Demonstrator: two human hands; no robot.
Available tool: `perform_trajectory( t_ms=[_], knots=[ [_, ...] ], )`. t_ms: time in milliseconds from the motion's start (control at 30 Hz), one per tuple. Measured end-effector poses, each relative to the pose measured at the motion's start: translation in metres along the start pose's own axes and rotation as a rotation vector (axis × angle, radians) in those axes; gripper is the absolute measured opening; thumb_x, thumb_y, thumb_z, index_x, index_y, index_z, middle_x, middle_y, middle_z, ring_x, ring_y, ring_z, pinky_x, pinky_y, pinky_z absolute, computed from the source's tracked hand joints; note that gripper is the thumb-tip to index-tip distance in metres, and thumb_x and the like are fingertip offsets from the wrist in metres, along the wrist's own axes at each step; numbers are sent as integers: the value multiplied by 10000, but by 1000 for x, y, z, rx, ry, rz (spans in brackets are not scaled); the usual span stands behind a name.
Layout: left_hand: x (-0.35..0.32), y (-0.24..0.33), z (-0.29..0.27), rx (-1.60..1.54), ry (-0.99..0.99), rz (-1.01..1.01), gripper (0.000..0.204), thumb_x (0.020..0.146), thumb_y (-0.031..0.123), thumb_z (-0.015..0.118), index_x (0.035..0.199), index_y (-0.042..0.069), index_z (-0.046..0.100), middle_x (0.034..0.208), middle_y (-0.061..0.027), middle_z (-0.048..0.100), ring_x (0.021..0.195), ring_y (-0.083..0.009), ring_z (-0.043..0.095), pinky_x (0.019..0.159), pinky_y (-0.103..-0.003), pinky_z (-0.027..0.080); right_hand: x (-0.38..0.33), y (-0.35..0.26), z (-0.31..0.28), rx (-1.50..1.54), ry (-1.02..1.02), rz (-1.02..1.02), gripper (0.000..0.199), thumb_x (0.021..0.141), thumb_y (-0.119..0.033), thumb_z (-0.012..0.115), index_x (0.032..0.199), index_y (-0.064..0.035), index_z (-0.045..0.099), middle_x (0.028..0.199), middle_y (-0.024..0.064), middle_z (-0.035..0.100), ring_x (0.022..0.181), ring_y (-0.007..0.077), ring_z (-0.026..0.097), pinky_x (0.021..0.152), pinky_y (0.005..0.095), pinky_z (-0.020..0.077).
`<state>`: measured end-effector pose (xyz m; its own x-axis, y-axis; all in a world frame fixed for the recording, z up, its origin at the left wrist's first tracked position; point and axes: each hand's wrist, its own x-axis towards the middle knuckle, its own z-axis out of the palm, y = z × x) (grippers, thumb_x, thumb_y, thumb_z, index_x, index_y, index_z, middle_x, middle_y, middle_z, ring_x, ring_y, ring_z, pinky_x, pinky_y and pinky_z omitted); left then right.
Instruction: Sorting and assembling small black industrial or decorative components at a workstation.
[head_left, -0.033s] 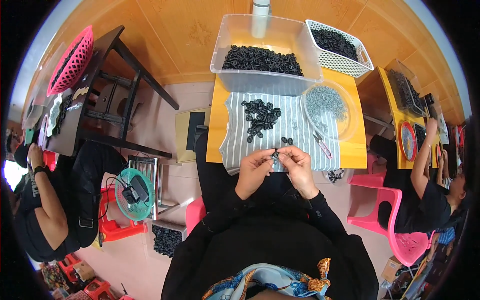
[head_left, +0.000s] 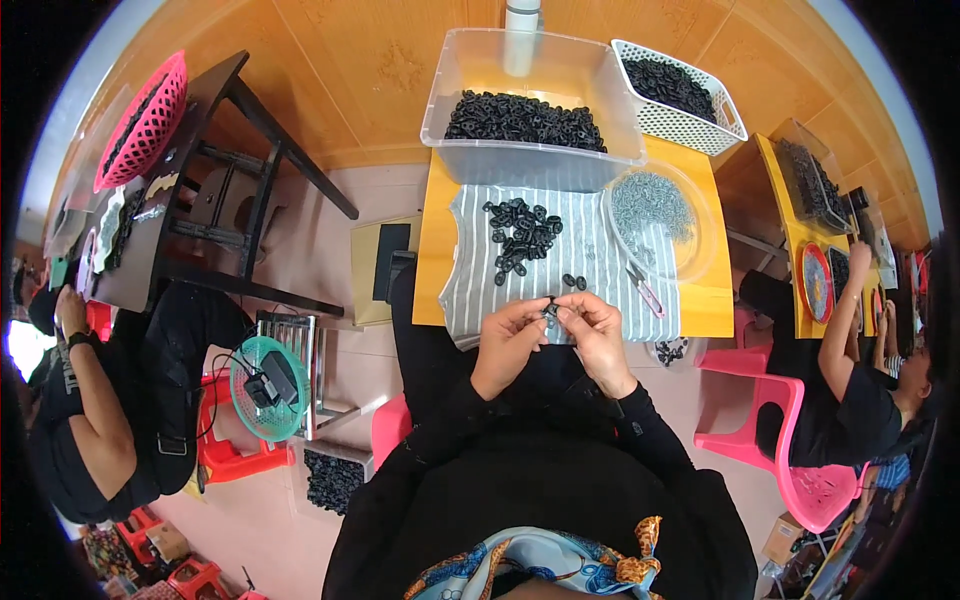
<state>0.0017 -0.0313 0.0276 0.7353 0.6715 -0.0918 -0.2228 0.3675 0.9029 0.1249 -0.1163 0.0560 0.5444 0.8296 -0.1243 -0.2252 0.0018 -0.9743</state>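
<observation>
Three-o'clock co-worker's forearm (head_left: 846, 305) dips slightly; I see left hand (head_left: 506, 345) and right hand (head_left: 597, 343) pinching one small black piece (head_left: 551, 311), presumably to steady it.

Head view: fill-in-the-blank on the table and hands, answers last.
The left hand and right hand together hold a small part coloured ____.
Loose black oval parts lie on a grey-and-white cloth patterned with ____.
The clear round plastic dish of small metal pieces sits to the ____ of those loose parts.
The slim metal tool on the cloth has a ____ handle.
Missing: black; stripes; right; pink.
</observation>
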Motion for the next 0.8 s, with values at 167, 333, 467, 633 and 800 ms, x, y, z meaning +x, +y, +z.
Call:
perform_trajectory(
  t_ms=[167,333,467,633,800],
  knots=[
    [0,-7,3,-39,52,35,273,839,-20,582,1107,2,627,876,-42,598,663,-83,584,539,-197,451,-1,3,2,-92,-22,-80,111,872,35,559,949,16,637,798,-14,604,718,38,510,666,202,421],
    [1,-6,4,-55,68,30,265,836,-33,580,1095,-3,631,877,-42,576,657,-85,579,540,-197,457,0,4,-1,-144,-37,-105,121,865,42,560,945,9,644,790,-23,576,714,40,494,655,198,405],
    [1,-3,7,-71,70,57,266,836,-40,579,1094,-7,631,854,-36,566,653,-84,575,542,-195,455,0,5,-3,-176,-48,-182,133,861,48,564,952,-3,646,807,-21,555,715,39,482,641,196,390],
    [1,-3,6,-45,56,86,267,836,-43,578,1095,-9,634,861,-41,564,652,-83,572,554,-195,456,-1,3,-1,-144,-35,-181,138,857,53,568,955,-4,646,807,-13,550,712,43,480,637,198,386],
    [2,-5,7,-68,56,85,270,844,-42,577,1106,-5,630,872,-42,568,662,-86,576,569,-202,464,0,7,-2,-114,-81,-219,169,853,62,565,997,-1,628,859,10,538,739,61,513,645,205,411]
  ],
)
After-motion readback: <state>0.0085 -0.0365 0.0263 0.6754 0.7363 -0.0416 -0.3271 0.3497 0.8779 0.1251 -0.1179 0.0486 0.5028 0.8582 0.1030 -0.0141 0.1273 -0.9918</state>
